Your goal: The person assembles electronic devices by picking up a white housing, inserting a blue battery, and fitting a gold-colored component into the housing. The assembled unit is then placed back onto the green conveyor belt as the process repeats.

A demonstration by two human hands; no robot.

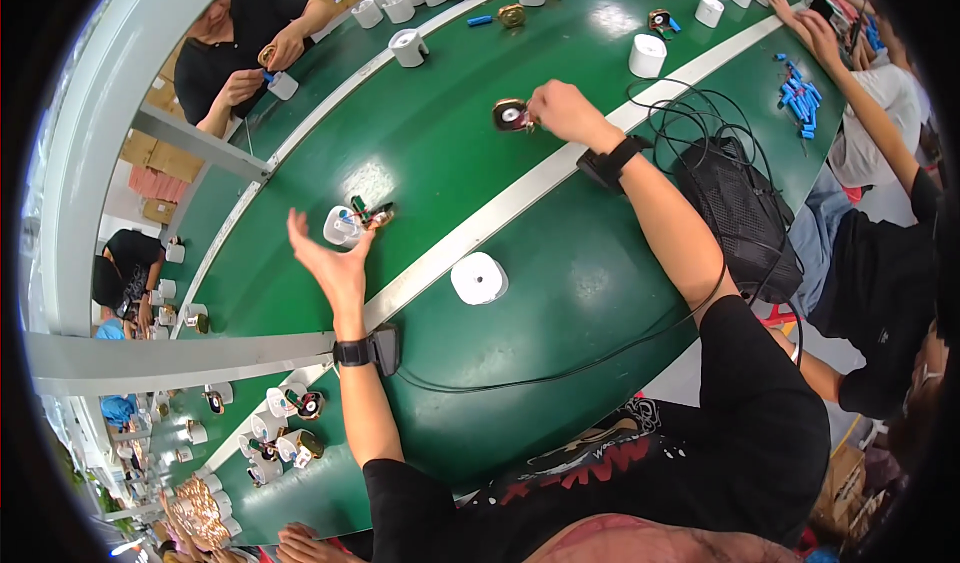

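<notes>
- Person in a black T-shirt has both bare hands stretched over a green work surface, which a pale strip crosses.
- The left hand is open, with thumb and fingers spread wide around a small white housing. Green board and wound metal parts come out of this housing, near to the thumb; if the thumb touches them, one cannot tell.
- The right hand is beyond the strip. Its fingers are bent together at the edge of a round coil part, dark with a pale centre; whether they really pinch it, the view does not show clearly.
- Each wrist wears a black band with a device.
- Between the two forearms, on the near side of the strip, a white rounded housing stands alone.
- Near the right forearm lies a black mesh bag with loose black cables; farther right, blue cylinders are in a pile.
- Across the surface, a co-worker holds small parts in both hands.
</notes>
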